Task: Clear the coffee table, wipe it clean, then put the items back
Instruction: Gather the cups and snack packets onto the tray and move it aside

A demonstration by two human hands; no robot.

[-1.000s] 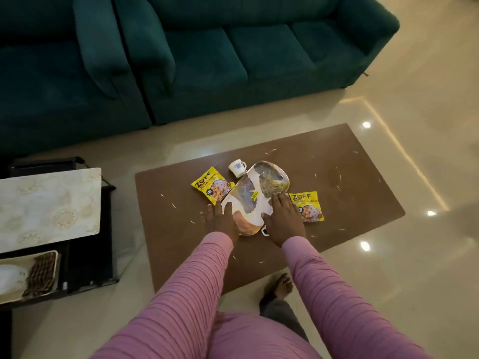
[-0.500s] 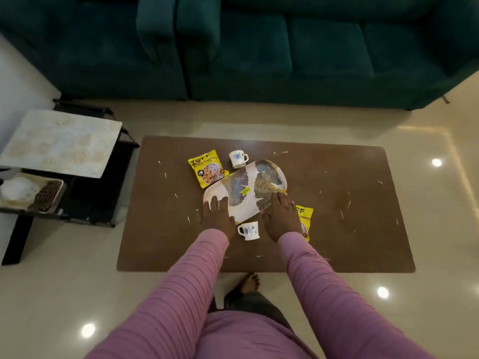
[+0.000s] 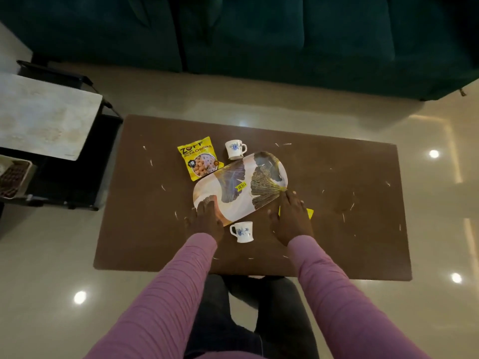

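Now the left grip (image 3: 206,218) and right grip (image 3: 290,218) are resting flat and unclenched on the tray (image 3: 241,200) ends atop the bench (image 3: 363,242).

Brown rectangular coffee table (image 3: 337,242), top strewn with pale slivers of litter (image 3: 163,187). Oval tray (image 3: 241,187), white with dark and gold-lined leaf motifs and a small yellow sticker, lies flat and diagonal near the middle; left hand (image 3: 206,218) rests on its near-left end, right hand (image 3: 290,218) touches its right edge. Yellow snack packet (image 3: 199,161), face up, just beside the far-left rim. White floral cup (image 3: 234,149), upright, just beside the far rim; second cup (image 3: 242,231), alike and upright, just beside the near rim, between the hands. Second packet (image 3: 309,213) mostly hidden under the right hand
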